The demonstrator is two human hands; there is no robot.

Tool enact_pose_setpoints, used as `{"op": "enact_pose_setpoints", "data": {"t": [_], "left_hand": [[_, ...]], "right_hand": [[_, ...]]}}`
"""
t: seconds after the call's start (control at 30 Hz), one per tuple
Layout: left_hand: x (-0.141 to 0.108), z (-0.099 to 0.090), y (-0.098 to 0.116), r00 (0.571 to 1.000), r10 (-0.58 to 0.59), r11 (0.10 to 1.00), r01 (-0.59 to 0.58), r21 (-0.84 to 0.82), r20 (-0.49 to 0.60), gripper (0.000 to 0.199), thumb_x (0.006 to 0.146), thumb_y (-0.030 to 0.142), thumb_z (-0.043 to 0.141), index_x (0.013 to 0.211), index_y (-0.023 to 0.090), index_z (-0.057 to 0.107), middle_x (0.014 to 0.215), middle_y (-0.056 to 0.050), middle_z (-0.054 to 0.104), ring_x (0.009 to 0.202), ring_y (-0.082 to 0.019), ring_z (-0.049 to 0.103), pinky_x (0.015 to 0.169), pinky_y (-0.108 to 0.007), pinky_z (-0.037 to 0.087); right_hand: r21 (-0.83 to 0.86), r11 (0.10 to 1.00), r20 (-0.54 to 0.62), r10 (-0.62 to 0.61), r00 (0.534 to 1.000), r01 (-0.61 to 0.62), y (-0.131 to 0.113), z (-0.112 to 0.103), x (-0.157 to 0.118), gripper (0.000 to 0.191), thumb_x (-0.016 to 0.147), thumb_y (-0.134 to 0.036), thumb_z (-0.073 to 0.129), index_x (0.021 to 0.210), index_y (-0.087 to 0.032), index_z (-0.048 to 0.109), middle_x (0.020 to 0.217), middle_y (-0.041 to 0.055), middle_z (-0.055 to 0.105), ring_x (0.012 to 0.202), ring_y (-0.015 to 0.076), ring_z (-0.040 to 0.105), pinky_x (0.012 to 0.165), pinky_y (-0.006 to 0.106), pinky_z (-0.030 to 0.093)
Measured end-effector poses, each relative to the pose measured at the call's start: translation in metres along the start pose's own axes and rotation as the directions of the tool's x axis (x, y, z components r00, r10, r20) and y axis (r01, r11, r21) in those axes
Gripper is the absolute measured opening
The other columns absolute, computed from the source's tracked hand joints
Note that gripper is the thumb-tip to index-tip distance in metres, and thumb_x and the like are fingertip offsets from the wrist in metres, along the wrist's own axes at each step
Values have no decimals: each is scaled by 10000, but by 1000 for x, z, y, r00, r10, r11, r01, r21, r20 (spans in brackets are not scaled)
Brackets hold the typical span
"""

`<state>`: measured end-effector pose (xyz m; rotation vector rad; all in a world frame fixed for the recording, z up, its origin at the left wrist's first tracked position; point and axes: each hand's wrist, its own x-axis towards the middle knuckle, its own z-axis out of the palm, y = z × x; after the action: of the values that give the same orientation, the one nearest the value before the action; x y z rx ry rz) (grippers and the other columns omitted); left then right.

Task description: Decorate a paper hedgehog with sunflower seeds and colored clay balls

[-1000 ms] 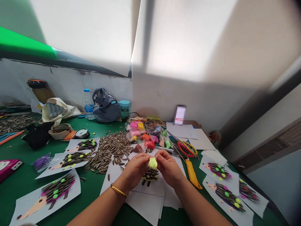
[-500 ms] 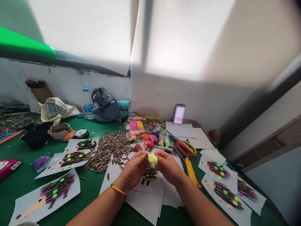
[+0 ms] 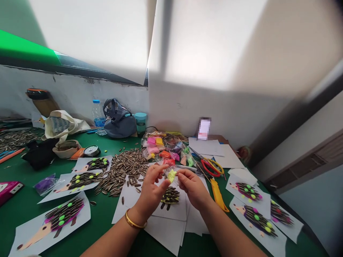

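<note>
My right hand point(image 3: 193, 185) pinches a lump of pale yellow modelling clay point(image 3: 172, 175), which seems to sit in a clear plastic wrapper. Beside it, my left hand point(image 3: 152, 187) has thumb and fingers spread apart, close to the clay without gripping it. Just below both hands, a seed hedgehog point(image 3: 170, 195) with yellow clay under its striped seeds lies on a white sheet point(image 3: 163, 212). A heap of sunflower seeds point(image 3: 128, 166) is to the left of the sheets.
Finished hedgehog pictures lie at left point(image 3: 64, 214) and right point(image 3: 257, 217). Behind my hands is a bag of coloured clay packets point(image 3: 164, 146). Scissors point(image 3: 211, 167) and a yellow utility knife point(image 3: 218, 195) are on the right. A blue bag point(image 3: 120, 125) and a phone point(image 3: 204, 129) stand by the wall.
My left hand has let go of the yellow clay and spread its fingers. The right hand keeps hold of the clay, which has shifted slightly left and up.
</note>
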<state>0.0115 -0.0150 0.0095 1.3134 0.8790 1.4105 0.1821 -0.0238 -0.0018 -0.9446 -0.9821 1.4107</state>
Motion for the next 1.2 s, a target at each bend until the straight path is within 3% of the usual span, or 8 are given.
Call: {"op": "enact_pose_setpoints", "data": {"t": [0.1,0.2,0.33,0.43,0.7,0.83,1.1,1.2], "left_hand": [[-3,4,1,998,46,994,-51,98,52,436,627,265,854,1052,280,753,998,-60,590,811,-190,508,801,-292,417],[-1,7,-2,1000,-17,998,15,67,27,266,704,294,798,965,254,769,981,-66,624,873,-205,551,824,-304,436],[5,7,-6,956,-294,935,285,-212,-11,279,738,376,764,955,205,721,871,-30,654,745,-155,596,752,-300,479],[7,6,-8,921,-388,844,371,-388,37,322,688,351,809,948,199,694,857,-9,663,767,-134,626,781,-278,487],[3,7,-15,934,-342,869,356,-344,104,334,740,402,776,987,185,718,959,-61,712,856,-162,645,849,-297,487],[3,8,-15,928,-356,883,372,-288,106,366,705,335,814,1025,187,718,994,-68,717,882,-168,642,860,-301,485],[3,9,-14,934,-340,896,358,-263,113,351,687,301,827,996,183,711,967,-65,713,908,-174,636,866,-297,479],[2,8,-15,933,-334,902,357,-242,133,337,708,312,811,999,179,705,975,-70,714,911,-174,637,871,-301,481]], "right_hand": [[-92,996,-1,-21,1000,21,2,1,-1,273,762,-443,739,877,-199,698,648,-28,520,576,105,400,548,256,287],[-140,990,17,-17,1000,19,3,1,-2,271,775,-445,724,880,-196,699,676,-20,538,588,106,409,556,258,296],[-115,993,-16,-30,999,28,2,-2,0,251,777,-429,728,824,-192,660,644,-36,506,560,95,385,539,250,280],[-76,997,-28,-29,999,27,3,-3,2,261,776,-435,727,814,-192,640,620,-45,485,544,92,377,525,247,273],[-85,996,-24,-21,999,19,4,-1,3,307,788,-474,700,914,-195,680,641,-35,505,568,101,405,549,249,304],[-129,991,7,-40,999,41,4,-2,1,318,756,-430,749,985,-219,684,743,-19,568,616,108,426,589,255,332],[-449,866,-55,-273,960,221,-1,-1,0,223,816,-427,691,737,-218,699,849,30,595,813,192,522,730,313,392],[-428,894,-79,-186,979,135,-1,-2,1,287,839,-496,637,804,-220,707,742,17,577,708,174,490,650,303,369]]}}
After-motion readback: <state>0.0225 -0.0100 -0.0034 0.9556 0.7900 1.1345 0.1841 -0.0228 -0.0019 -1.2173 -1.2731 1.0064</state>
